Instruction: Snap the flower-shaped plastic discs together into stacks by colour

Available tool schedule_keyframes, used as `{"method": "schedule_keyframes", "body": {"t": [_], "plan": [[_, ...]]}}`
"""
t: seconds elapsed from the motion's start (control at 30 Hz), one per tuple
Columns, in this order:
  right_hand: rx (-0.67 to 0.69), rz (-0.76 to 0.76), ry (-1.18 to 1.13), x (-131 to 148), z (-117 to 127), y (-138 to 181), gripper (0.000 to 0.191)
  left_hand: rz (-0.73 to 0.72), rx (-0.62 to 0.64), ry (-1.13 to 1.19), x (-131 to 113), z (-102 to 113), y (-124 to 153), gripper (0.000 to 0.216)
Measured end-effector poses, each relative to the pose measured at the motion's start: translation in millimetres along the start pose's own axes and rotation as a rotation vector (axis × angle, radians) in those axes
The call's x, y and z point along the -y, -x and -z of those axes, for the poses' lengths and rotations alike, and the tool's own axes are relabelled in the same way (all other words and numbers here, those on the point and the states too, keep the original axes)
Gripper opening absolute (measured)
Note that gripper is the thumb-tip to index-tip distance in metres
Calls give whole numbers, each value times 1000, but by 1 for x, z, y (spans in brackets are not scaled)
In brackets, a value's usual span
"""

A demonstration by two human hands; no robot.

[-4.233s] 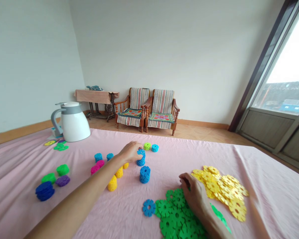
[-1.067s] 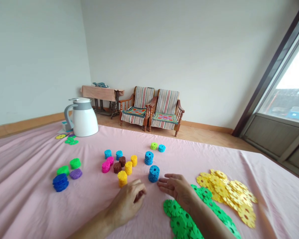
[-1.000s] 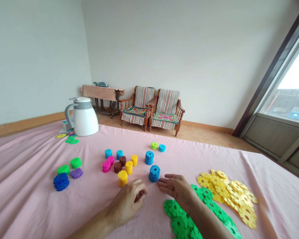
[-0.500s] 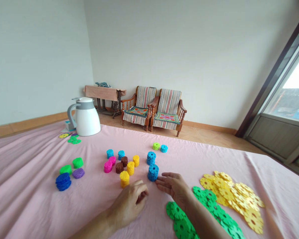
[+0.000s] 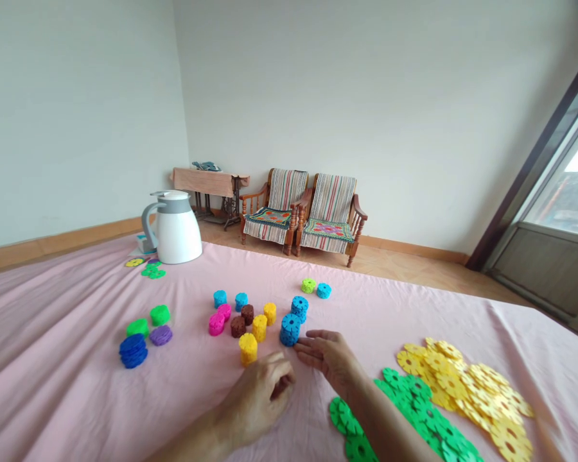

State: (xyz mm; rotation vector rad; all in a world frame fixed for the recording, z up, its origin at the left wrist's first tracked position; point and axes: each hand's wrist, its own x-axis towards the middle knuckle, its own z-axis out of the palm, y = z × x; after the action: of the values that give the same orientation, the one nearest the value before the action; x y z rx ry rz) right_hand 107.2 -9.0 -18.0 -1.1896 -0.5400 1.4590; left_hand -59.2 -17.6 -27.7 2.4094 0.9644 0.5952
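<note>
My right hand [image 5: 328, 358] is stretched out flat, its fingertips at the right side of the nearer stack of blue flower-shaped plastic discs [image 5: 289, 330]. Close behind that stack stands another blue disc stack [image 5: 299, 308]. My left hand [image 5: 264, 391] rests on the cloth with its fingers curled in, and nothing shows in it. Just beyond its knuckles is a yellow disc stack [image 5: 248, 350]. More yellow, brown [image 5: 238, 327], pink [image 5: 216, 324] and light-blue stacks [image 5: 220, 299] stand behind it.
Loose green discs [image 5: 417, 410] lie under and beside my right forearm, with a yellow disc pile [image 5: 455, 378] further right. Dark-blue [image 5: 133, 351], purple [image 5: 161, 335] and green stacks [image 5: 137, 328] stand left. A white jug [image 5: 178, 231] is at the back of the pink cloth [image 5: 67, 359].
The nearer blue stack has shifted left against the one behind it, and my right hand has moved left with it. My left hand keeps its curled pose. The view has turned slightly left.
</note>
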Motion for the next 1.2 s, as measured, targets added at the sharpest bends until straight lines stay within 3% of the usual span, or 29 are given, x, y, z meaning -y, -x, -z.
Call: {"method": "schedule_keyframes", "body": {"t": [0.27, 0.4, 0.63, 0.8, 0.93, 1.07, 1.2], "plan": [[36, -1, 10, -3, -8, -5, 32, -24, -8, -1, -1, 0, 1, 20], [37, 56, 95, 0, 0, -3, 33, -34, -16, 0, -1, 0, 2, 21], [-20, 358, 334, 24, 63, 27, 30, -94, -54, 20, 3, -2, 2, 34], [-330, 653, 509, 35, 119, 42, 39, -88, -72, 21, 1, -3, 1, 29], [-505, 765, 687, 27, 157, 38, 39, -91, -87, -5, 1, -4, 1, 24], [-527, 806, 859, 21, 172, 34, 37, -115, -86, -25, 2, -4, 1, 24], [-520, 808, 919, 23, 166, 42, 35, -117, -58, -36, 6, -6, 3, 22]]}}
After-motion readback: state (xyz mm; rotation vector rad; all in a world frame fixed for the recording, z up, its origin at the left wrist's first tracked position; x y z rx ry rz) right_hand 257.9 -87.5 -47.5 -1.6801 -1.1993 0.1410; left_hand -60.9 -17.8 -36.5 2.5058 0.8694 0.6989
